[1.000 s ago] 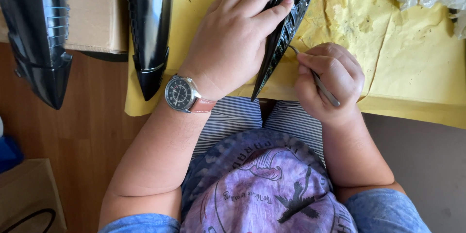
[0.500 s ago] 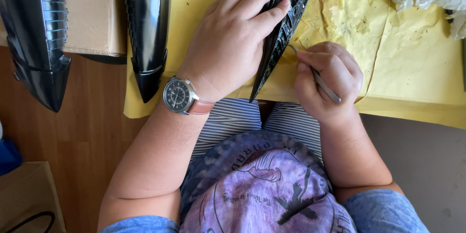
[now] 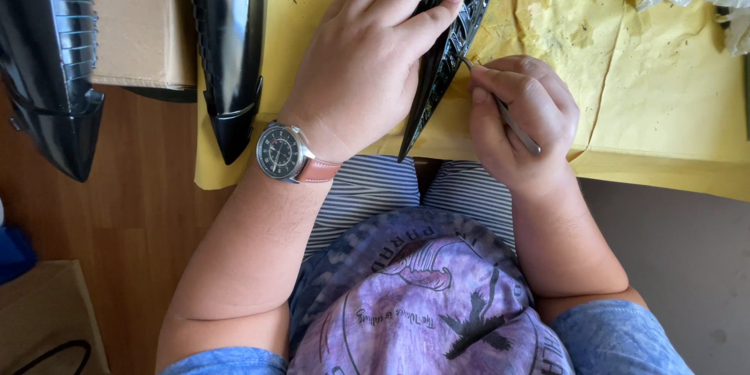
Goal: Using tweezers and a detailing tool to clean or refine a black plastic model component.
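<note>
Your left hand [image 3: 375, 62] lies flat over the black ribbed hull [image 3: 449, 47], fingers spread and curled over its top edge, pressing it down rather than closing around it. Your right hand [image 3: 519, 121] is clenched tight on a thin metal tool [image 3: 508, 113], pinched between thumb and forefinger like a pen; its tip touches the hull's right edge just beside your left fingertips.

The hull rests on the yellow paper [image 3: 641, 109], long axis running from top of view down toward you, leaning slightly left at the bottom; its pointed end aims at your lap, just over the paper's near edge.

A wristwatch [image 3: 281, 152] with a brown strap sits on your left wrist. Two more glossy black hulls [image 3: 230, 47] [image 3: 51, 62] lie to the left, points toward you, a cardboard box [image 3: 141, 19] between them
</note>
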